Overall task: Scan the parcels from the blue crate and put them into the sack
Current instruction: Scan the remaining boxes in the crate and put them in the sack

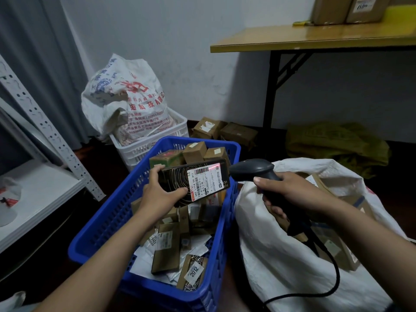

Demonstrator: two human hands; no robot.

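Scanning a black box over the blue crate (108, 224)

Left hand (161, 194) fingers wrap black box (180, 176), label up, mid-frame; right hand (290, 191) fingers curled round scanner (254, 171), red beam on barcode. Sack (281, 255) open lower right.

Walls: pale, plain (191, 41) — shadowed under the table.
Floor: dark (56, 255).
Curtain: grey, far left (33, 64).
Shelving: white perforated metal rack (45, 131), left.
Table: yellow-topped folding table (315, 39), black legs — cardboard boxes (344, 9) on top.

Sack (281, 255) mouth open beside crate rim (227, 217); scanner cable (333, 266) crosses.
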